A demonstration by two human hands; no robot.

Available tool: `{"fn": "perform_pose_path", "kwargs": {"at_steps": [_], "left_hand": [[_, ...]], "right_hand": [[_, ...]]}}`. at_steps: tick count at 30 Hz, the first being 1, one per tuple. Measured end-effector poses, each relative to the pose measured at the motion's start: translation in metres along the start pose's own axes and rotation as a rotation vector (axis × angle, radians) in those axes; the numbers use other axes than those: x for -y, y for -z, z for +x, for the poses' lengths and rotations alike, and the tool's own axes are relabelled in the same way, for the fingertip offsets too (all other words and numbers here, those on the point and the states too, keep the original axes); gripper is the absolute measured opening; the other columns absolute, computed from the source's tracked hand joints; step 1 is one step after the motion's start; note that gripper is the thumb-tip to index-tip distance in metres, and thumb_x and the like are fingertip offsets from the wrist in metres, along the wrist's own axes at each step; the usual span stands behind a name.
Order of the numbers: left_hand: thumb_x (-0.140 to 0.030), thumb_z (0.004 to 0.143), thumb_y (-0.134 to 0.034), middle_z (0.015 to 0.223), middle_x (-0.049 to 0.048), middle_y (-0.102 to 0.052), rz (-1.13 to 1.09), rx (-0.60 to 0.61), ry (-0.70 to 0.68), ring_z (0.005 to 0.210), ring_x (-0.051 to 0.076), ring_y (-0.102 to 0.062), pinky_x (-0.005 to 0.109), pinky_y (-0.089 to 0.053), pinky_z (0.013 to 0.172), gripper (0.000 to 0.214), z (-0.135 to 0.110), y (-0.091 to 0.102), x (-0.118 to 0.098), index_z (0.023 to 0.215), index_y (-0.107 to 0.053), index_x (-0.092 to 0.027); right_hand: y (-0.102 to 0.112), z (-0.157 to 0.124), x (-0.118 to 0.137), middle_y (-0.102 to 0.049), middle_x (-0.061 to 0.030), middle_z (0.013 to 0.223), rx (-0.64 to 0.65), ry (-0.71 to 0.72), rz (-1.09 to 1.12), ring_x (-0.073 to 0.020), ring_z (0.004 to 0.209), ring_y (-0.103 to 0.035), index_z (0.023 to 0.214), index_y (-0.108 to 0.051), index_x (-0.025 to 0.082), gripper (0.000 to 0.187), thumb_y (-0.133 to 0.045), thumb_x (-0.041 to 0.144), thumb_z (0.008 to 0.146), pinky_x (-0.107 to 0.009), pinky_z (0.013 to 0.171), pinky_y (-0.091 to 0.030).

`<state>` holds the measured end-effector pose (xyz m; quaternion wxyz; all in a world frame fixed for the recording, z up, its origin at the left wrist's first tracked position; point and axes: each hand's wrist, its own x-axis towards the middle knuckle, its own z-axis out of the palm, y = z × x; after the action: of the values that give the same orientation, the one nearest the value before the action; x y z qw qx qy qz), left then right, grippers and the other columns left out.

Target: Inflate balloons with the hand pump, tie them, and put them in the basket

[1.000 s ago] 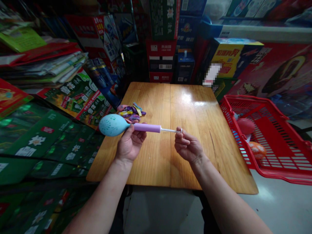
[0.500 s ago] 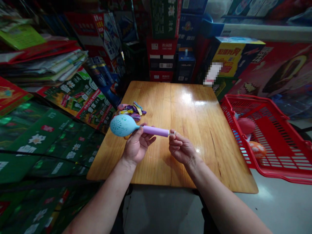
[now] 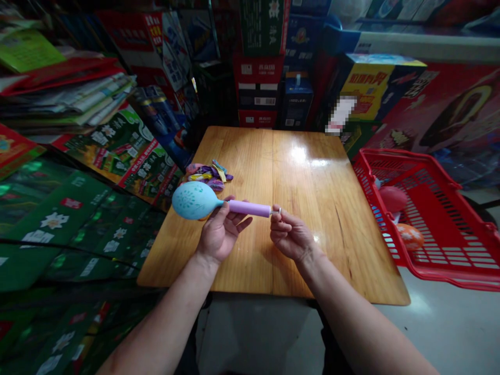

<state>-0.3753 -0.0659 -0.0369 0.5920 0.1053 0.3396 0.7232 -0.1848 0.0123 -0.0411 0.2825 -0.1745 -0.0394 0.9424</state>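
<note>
Above the wooden surface (image 3: pixel 312 271), a purple hand pump (image 3: pixel 248 208) is gripped in the closed left hand (image 3: pixel 219 234), keeping a pale blue balloon (image 3: pixel 194 200) on its end, while its metal tip (image 3: pixel 275 211) is pinched by the right hand (image 3: pixel 291 234). Deflated balloons (image 3: pixel 207 176) on the surface are partly hidden; a red basket (image 3: pixel 406 159) beyond its right edge obscures its contents.

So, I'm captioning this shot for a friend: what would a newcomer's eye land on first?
First comes the blue balloon on the end of a lilac pump, held over the wooden table by the left hand, while the right hand pinches the pump's metal end. Next is the bright red basket to the right of the table, with a red balloon and an orange balloon inside.
</note>
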Motion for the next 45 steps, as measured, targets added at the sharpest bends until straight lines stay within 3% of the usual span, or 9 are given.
{"fn": "perform_pose_path", "kwargs": {"at_steps": [4,8,13,16,24,31,34,38,45], "left_hand": [[-0.031,0.09,-0.07,0.109,0.0106,-0.075,-0.011,-0.058,-0.007,0.102,0.023,-0.072,0.037,-0.058,0.087,0.027,0.005,-0.001,0.005,0.115,-0.068,-0.022],[-0.03,0.09,-0.07,0.106,0.0123,-0.076,-0.031,-0.099,0.004,0.098,0.022,-0.073,0.034,-0.059,0.083,0.026,0.01,0.0,-0.007,0.113,-0.068,-0.019],[-0.033,0.09,-0.07,0.114,0.0108,-0.074,0.006,-0.046,-0.153,0.101,0.022,-0.072,0.035,-0.06,0.085,0.031,0.007,0.004,-0.025,0.119,-0.067,-0.021],[-0.034,0.092,-0.068,0.12,0.0116,-0.073,0.059,0.051,-0.068,0.109,0.026,-0.07,0.045,-0.058,0.09,0.034,0.0,0.002,-0.018,0.125,-0.064,-0.024],[-0.032,0.092,-0.067,0.114,0.0132,-0.075,0.017,0.036,-0.006,0.102,0.023,-0.072,0.037,-0.058,0.087,0.029,0.004,0.002,0.003,0.12,-0.065,-0.023],[-0.03,0.09,-0.069,0.104,0.011,-0.077,-0.01,-0.062,-0.061,0.089,0.02,-0.074,0.03,-0.06,0.077,0.027,0.013,0.009,-0.017,0.115,-0.068,-0.02],[-0.034,0.09,-0.069,0.114,0.0108,-0.075,0.015,-0.037,-0.127,0.097,0.022,-0.073,0.035,-0.061,0.081,0.032,0.01,0.008,-0.022,0.12,-0.067,-0.023],[-0.032,0.092,-0.067,0.119,0.0122,-0.073,0.05,0.042,-0.025,0.108,0.026,-0.071,0.044,-0.058,0.09,0.033,0.0,0.003,-0.009,0.125,-0.065,-0.024],[-0.033,0.091,-0.069,0.109,0.0109,-0.076,-0.003,-0.025,-0.001,0.095,0.021,-0.073,0.034,-0.059,0.082,0.029,0.005,0.001,0.008,0.118,-0.067,-0.023]], "right_hand": [[0.0,0.003,-0.004,-0.069,0.002,0.074,-0.006,-0.006,0.01,-0.0011,0.045,-0.046,0.1,-0.064,0.015,0.011,-0.066,0.01,0.09,-0.009,0.045,-0.041],[-0.004,-0.003,0.01,-0.068,0.0017,0.072,-0.018,-0.01,-0.011,-0.0012,0.043,-0.043,0.099,-0.064,0.014,0.008,-0.059,0.011,0.094,-0.01,0.043,-0.039],[-0.003,-0.011,0.026,-0.065,0.004,0.069,0.03,0.051,0.008,-0.0003,0.041,-0.041,0.098,-0.065,0.014,0.012,-0.054,0.01,0.097,-0.009,0.041,-0.036],[0.004,-0.008,0.017,-0.066,0.0037,0.071,0.054,0.01,0.02,-0.0001,0.042,-0.042,0.099,-0.064,0.015,0.01,-0.056,0.011,0.096,-0.009,0.042,-0.037],[0.008,0.002,-0.005,-0.066,0.002,0.072,0.044,-0.015,0.036,0.0004,0.042,-0.042,0.101,-0.063,0.014,0.007,-0.057,0.013,0.097,-0.009,0.042,-0.035],[0.001,-0.006,0.021,-0.066,0.0026,0.071,0.037,0.002,-0.007,-0.0001,0.042,-0.042,0.1,-0.064,0.013,0.011,-0.053,0.012,0.098,-0.01,0.042,-0.035],[0.0,-0.01,0.025,-0.066,0.0042,0.071,0.045,0.056,-0.013,0.0,0.044,-0.044,0.1,-0.064,0.015,0.008,-0.057,0.012,0.096,-0.009,0.043,-0.038],[0.002,-0.006,0.011,-0.07,0.0011,0.077,0.031,0.013,-0.058,-0.0015,0.05,-0.051,0.1,-0.064,0.015,0.011,-0.066,0.012,0.09,-0.01,0.048,-0.044],[0.0,0.0,0.001,-0.068,0.0024,0.075,0.028,0.002,-0.021,0.0005,0.046,-0.046,0.099,-0.063,0.015,0.007,-0.063,0.012,0.094,-0.007,0.044,-0.04]]}}
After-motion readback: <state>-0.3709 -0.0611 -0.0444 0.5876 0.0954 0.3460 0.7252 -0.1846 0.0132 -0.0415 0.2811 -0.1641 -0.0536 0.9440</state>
